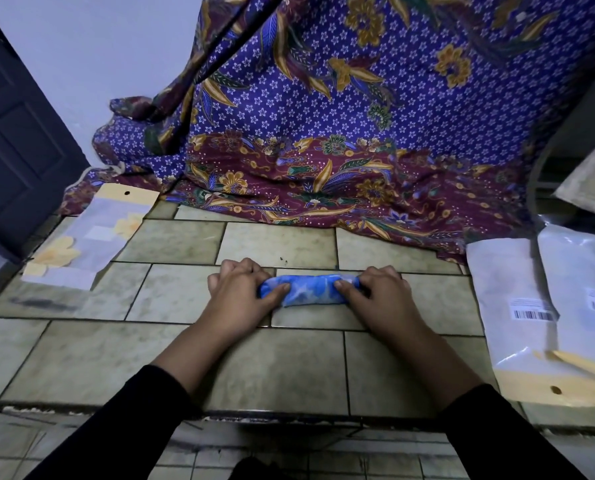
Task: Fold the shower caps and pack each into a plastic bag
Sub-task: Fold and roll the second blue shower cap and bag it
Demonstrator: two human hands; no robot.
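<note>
Cloth (358, 133): patterned purple and maroon, draped at the back, its hem lying on the counter.
Counter (81, 358): pale tiles with dark grout.
Bags (507, 289): two, overlapping, flat at the right edge, barcode labels showing.
Flowered bag (95, 237): flat at the far left, well apart from the hands.
Left hand (240, 289): fingers curled over the cap's left end, thumb pinching it.
Right hand (375, 292): fingers curled over the right end, thumb pinching too.
Cap (310, 289): blue, rolled into a short bundle on the counter between both hands.
</note>
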